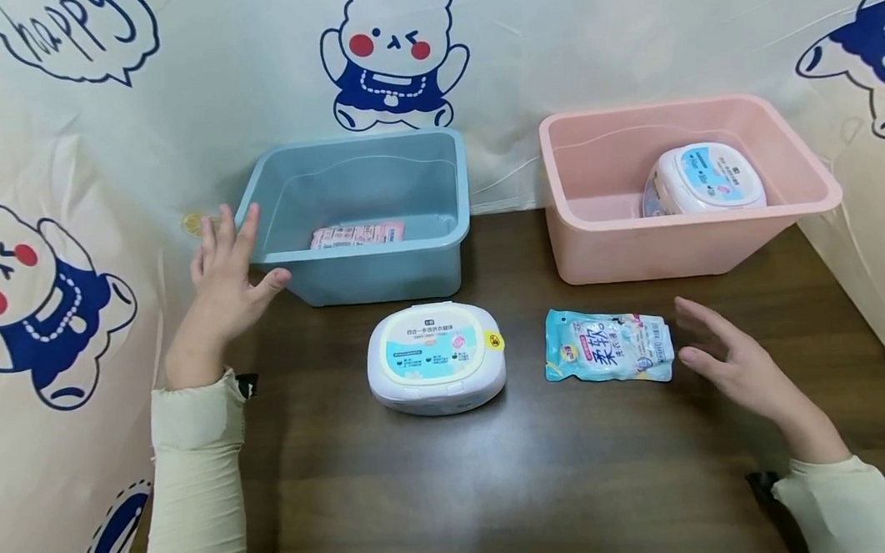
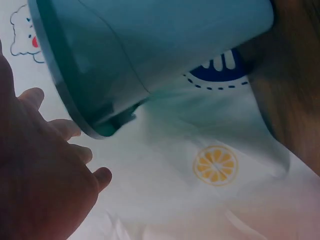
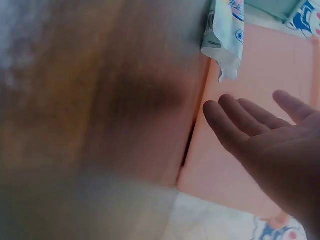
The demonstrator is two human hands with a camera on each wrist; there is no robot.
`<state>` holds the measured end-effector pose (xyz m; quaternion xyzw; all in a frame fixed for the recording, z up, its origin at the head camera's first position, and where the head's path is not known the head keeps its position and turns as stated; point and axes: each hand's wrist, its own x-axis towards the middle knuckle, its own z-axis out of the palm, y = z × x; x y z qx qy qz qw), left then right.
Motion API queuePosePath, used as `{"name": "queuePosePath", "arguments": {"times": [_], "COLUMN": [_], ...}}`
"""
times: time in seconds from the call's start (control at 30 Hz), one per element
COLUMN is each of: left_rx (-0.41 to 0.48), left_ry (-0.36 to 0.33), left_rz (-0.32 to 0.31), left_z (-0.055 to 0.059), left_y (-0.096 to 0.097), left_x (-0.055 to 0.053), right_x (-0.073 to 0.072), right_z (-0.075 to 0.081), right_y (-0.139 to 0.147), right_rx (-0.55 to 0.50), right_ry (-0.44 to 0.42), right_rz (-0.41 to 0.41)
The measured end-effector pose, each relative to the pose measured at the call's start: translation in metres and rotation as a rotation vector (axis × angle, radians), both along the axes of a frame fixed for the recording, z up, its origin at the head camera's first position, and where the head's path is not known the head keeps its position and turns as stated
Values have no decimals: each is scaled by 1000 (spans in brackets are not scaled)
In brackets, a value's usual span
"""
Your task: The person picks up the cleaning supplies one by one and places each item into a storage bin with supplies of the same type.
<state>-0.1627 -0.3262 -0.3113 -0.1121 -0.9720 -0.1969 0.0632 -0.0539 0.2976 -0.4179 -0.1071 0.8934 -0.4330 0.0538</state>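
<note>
My left hand (image 1: pixel 225 279), fingers spread, is at the left rim of the blue bin (image 1: pixel 382 271); in the left wrist view its fingertips overlap the rim. A pink printed packet (image 1: pixel 358 234) lies inside that bin. My right hand (image 1: pixel 740 369) reaches toward the right end of a light blue laundry pouch (image 1: pixel 607 345) lying flat on the table, its fingers straight and holding nothing. In the right wrist view the pouch's crimped end (image 3: pixel 227 55) shows just beyond the fingertips. Between the hands sits a white lidded box (image 1: pixel 435 360) with a blue label.
At the back right stands a pink bin (image 1: pixel 637 254) with a similar white box (image 1: pixel 708 179) in it. Behind both bins hangs a pale cloth (image 1: pixel 507 73) with cartoon bears, which also covers the sides. The table (image 1: pixel 439 494) is dark wood.
</note>
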Motion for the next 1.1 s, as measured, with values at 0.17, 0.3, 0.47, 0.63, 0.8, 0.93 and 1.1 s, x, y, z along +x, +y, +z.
{"name": "queuePosePath", "arguments": {"times": [0.17,0.3,0.47,0.63,0.8,0.93,1.1], "left_rx": [24,48,93,195,207,149,118], "left_ry": [-28,-46,-94,-162,-224,-258,-298], "left_rz": [10,15,21,2,-22,-32,-22], "left_z": [-4,-4,-1,3,6,7,7], "left_y": [-6,-12,-19,-27,-36,-38,-34], "left_x": [-12,-20,-30,-43,-48,-48,-50], "right_x": [0,-2,-3,-2,-6,-10,-16], "right_z": [-15,-25,-34,-37,-38,-39,-39], "right_y": [11,13,4,-2,-4,-4,-5], "right_rx": [-11,86,138,176,195,221,250], "right_ry": [-10,-31,-12,21,65,104,136], "right_rz": [-29,-35,24,69,95,121,119]}}
